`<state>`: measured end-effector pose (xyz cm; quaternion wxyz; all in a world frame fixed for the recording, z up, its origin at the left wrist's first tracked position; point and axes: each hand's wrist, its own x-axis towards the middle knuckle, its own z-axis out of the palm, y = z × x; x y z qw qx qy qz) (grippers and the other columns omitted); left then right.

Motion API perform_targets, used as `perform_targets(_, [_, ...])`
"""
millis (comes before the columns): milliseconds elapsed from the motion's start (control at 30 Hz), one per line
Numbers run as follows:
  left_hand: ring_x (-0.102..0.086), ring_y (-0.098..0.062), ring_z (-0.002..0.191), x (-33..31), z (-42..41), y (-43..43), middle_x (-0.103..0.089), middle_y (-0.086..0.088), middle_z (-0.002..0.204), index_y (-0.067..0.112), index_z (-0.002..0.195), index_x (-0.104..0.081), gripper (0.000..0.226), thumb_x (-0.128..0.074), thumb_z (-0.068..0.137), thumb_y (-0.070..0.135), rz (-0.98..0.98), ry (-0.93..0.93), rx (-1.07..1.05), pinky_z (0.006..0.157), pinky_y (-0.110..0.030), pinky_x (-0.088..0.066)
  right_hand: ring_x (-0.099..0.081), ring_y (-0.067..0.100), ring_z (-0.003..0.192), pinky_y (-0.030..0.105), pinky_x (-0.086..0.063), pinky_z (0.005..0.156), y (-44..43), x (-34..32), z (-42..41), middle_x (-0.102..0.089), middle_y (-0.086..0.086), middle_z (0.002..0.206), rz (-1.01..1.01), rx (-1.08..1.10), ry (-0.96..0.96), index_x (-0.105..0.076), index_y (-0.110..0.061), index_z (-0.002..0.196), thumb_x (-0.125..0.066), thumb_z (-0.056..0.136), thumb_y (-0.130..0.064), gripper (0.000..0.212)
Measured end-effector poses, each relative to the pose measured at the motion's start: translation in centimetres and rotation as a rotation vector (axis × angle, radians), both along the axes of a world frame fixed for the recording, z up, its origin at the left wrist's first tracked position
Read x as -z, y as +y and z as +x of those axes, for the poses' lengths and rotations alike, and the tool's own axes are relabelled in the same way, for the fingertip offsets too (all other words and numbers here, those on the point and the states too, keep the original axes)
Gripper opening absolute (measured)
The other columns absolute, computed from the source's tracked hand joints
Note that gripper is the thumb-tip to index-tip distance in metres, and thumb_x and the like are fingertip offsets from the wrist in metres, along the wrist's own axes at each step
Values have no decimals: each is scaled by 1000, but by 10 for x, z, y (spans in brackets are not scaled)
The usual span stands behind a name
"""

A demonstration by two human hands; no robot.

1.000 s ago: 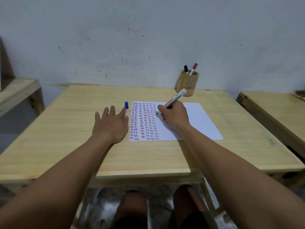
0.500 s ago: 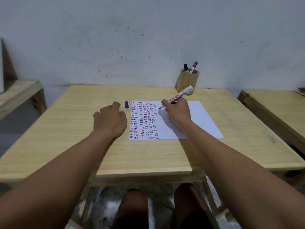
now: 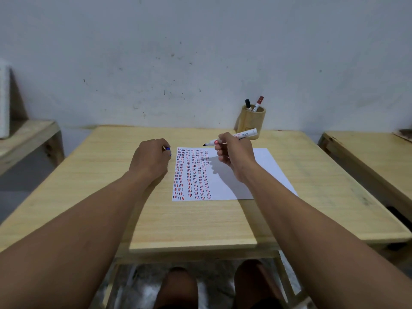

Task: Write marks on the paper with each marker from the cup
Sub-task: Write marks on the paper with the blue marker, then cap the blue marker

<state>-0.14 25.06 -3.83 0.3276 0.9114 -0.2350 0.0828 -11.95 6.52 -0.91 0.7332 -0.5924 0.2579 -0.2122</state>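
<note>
A white sheet of paper (image 3: 256, 175) lies on the wooden table (image 3: 200, 219), its left part covered with columns of short red, blue and black marks. My right hand (image 3: 236, 156) holds an uncapped white marker (image 3: 243, 135) above the paper's top edge, tip pointing left and lifted off the sheet. My left hand (image 3: 150, 160) is closed around the small blue cap (image 3: 168, 150), just left of the paper's top left corner. A wooden cup (image 3: 253, 122) at the back holds a black-capped marker (image 3: 248, 104) and a red-capped marker (image 3: 259, 102).
A grey wall stands right behind the table. A second wooden table (image 3: 367, 157) is on the right, a low wooden bench (image 3: 24, 139) on the left. My knees show under the table's front edge.
My right hand lifted the marker off the paper and turned its tip to the left. My left hand went from flat on the table to curled around the blue cap.
</note>
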Motion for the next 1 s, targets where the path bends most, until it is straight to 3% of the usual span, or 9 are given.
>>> perform_targets(100, [-64, -14, 77, -17, -12, -10, -73, 3, 86, 16, 91, -71, 15, -56, 89, 12, -260, 140, -31, 65, -24, -48, -55, 9, 49, 21, -49, 50, 1, -2, -2, -63, 1, 64, 24, 4, -4, -70, -9, 80, -67, 91, -16, 14])
perform_targets(200, [-61, -15, 68, -39, -22, -21, -72, 4, 77, 17, 93, -73, 16, -59, 86, 14, -461, 258, -16, 59, -25, -45, -56, 10, 53, 21, -51, 52, 2, -8, -6, -62, 2, 64, 107, 10, -49, -70, -6, 84, -70, 92, -15, 12])
perform_targets(333, [-67, -17, 75, -59, -33, -34, -75, -7, 91, 22, 92, -77, 14, -67, 84, 17, -620, 406, 55, 77, -37, -56, -55, 10, 53, 18, -51, 48, 4, -21, -12, -60, 4, 67, 156, 20, -120, -67, -4, 90, -69, 93, -13, 9])
perform_targets(467, [-68, -16, 82, -67, -44, -44, -77, -8, 100, 17, 94, -76, 11, -67, 88, 14, -690, 534, 98, 77, -34, -53, -55, 7, 49, 15, -52, 47, 6, -32, -17, -61, 1, 63, 241, 7, -170, -67, -6, 88, -68, 94, -13, 10])
perform_targets(700, [-67, -16, 88, -74, -58, -53, -77, -7, 101, 14, 99, -76, 12, -66, 92, 15, -694, 601, 181, 90, -39, -55, -58, 7, 51, 16, -53, 49, 2, -35, -23, -64, 2, 64, 262, -8, -188, -70, -4, 92, -71, 94, -15, 11])
perform_targets(1000, [-69, -19, 93, -72, -60, -59, -77, -9, 100, 15, 98, -77, 12, -66, 94, 12, -751, 565, 196, 93, -42, -57, -63, 8, 57, 17, -58, 55, 5, -38, -21, -65, 3, 65, 306, 2, -227, -69, -3, 86, -71, 95, -12, 13])
